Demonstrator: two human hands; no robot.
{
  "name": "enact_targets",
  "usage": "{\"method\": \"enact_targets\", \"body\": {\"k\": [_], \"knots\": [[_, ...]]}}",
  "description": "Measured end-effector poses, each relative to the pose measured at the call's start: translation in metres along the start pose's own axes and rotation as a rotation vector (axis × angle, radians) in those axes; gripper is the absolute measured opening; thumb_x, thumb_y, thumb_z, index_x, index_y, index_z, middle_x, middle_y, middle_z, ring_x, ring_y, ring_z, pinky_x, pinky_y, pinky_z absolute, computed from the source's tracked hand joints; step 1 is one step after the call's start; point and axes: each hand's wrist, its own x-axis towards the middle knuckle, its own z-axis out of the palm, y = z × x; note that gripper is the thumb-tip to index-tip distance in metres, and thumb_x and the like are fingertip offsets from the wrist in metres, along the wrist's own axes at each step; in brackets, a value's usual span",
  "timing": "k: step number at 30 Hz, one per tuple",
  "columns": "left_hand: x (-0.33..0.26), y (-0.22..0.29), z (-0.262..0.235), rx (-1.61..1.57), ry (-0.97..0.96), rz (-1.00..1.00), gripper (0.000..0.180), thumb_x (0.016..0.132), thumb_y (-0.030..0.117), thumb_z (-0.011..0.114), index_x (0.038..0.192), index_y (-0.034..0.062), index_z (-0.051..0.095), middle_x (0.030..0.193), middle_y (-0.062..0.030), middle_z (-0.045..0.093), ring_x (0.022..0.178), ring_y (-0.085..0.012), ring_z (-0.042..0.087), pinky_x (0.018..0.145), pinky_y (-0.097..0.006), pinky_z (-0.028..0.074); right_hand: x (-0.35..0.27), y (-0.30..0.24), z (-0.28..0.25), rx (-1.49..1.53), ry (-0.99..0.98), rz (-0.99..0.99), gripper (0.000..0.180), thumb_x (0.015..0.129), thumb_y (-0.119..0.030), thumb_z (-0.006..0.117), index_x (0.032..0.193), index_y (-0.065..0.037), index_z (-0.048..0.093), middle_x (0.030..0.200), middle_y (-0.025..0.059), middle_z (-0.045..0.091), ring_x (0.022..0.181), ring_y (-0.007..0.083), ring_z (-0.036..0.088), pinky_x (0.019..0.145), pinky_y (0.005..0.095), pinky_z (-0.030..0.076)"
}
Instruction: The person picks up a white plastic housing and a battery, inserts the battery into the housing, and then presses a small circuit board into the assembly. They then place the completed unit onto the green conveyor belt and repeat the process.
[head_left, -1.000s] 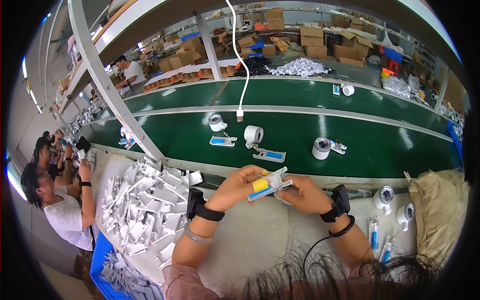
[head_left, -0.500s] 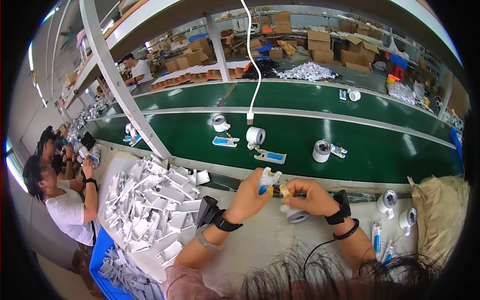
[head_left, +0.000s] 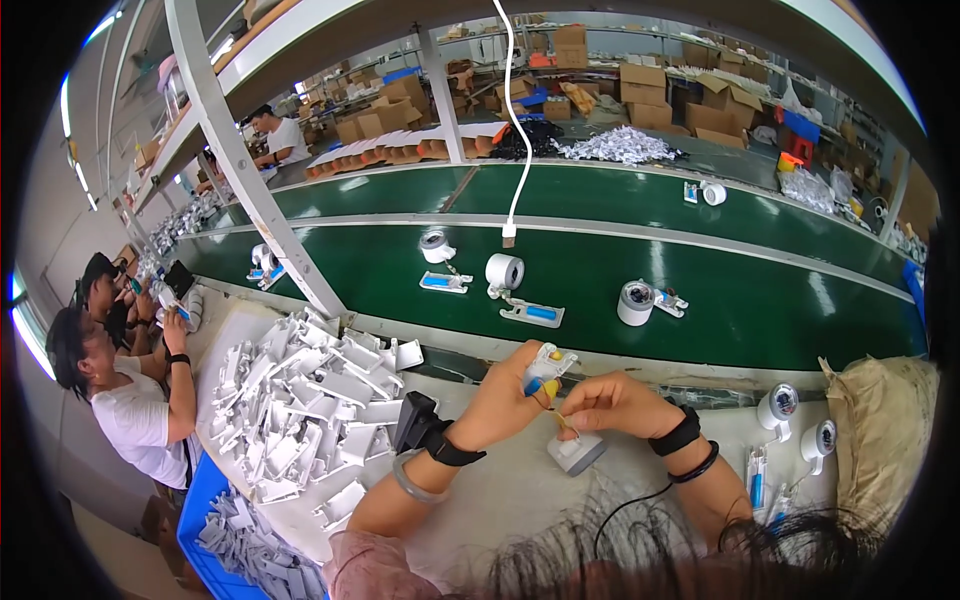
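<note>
**While the left hand [head_left: 500,400] steadies a white casing [head_left: 545,366], the right hand [head_left: 618,405] works close beside it**

Because the left hand has its fingers and thumb wrapped around the casing, one end stands free, turned toward the right hand; the hold looks meant to leave that end reachable. A yellow patch [head_left: 549,388] shows at the left thumb, too small to identify.

The right hand's fingers curl in over something thin and yellowish, apparently wiring [head_left: 561,420]. Whether they pinch it, I cannot tell. Just below those fingertips is a round white part [head_left: 577,453], tilted, so near the casing perhaps because the wiring allows little slack; whether it rests on the worktop [head_left: 500,510] is unclear.

Left of the left hand lies a heap of white plastic pieces [head_left: 310,410], probably put there for an easy reach. Right of the right forearm, two round white heads [head_left: 778,405] lie near slim holders with blue cells [head_left: 757,485], seemingly set aside so the space between the hands stays workable. Beyond both hands, similar units [head_left: 505,272] sit spaced along a green belt [head_left: 580,320], each head beside its holder, likely to spare the leads.
</note>
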Motion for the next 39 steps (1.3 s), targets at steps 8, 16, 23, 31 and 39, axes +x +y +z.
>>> {"method": "enact_targets", "body": {"k": [8,16,23,31,39], "knots": [[-0.002,0.012,-0.004,0.368,-0.022,0.071,0.047,0.076,0.004,0.066,0.119,0.0086,0.048,0.089,-0.0198,0.064,0.082,-0.0394,0.062,0.065,-0.042,0.049,-0.002,-0.004,0.008,-0.338,0.113,-0.042,0.024,0.081,-0.012,0.072,0.102,-0.006,0.063,0.085,0.001,0.067,0.076,0.0115,0.063,0.072,0.0251,0.049],[-0.001,0.004,-0.005,0.256,-0.036,0.0,0.046,0.077,0.005,0.065,0.12,0.0058,0.048,0.089,-0.0171,0.062,0.074,-0.032,0.06,0.064,-0.038,0.049,0.007,-0.009,0.021,-0.705,0.605,-0.18,0.015,0.078,-0.004,0.07,0.086,-0.004,0.058,0.068,0.0034,0.059,0.063,0.0126,0.057,0.06,0.0256,0.045],[0.0,0.017,-0.007,-0.179,-0.156,-0.259,0.043,0.084,0.011,0.06,0.124,0.0021,0.045,0.1,-0.01,0.059,0.068,-0.0145,0.059,0.053,-0.03,0.049,0.011,0.006,0.02,-0.689,0.818,-0.437,0.013,0.078,-0.001,0.071,0.083,-0.002,0.059,0.077,0.0041,0.06,0.069,0.0106,0.057,0.063,0.024,0.045],[-0.001,0.001,0.004,-0.41,-0.191,-0.263,0.025,0.099,0.016,0.044,0.12,0.003,0.046,0.089,-0.0061,0.059,0.061,-0.0111,0.057,0.05,-0.026,0.049,0.01,0.012,0.021,-0.689,0.892,-0.53,0.015,0.077,0.0,0.072,0.084,-0.002,0.059,0.077,0.0038,0.061,0.071,0.0099,0.058,0.064,0.0239,0.046],[0.0,-0.006,0.009,-0.618,-0.08,-0.391,0.02,0.101,0.018,0.039,0.114,0.0048,0.046,0.084,-0.0057,0.058,0.058,-0.0116,0.056,0.047,-0.027,0.049,0.012,0.014,0.024,-0.645,0.833,-0.481,0.016,0.08,-0.002,0.073,0.087,-0.002,0.06,0.084,0.0056,0.063,0.072,0.0099,0.06,0.064,0.0243,0.049]]}}
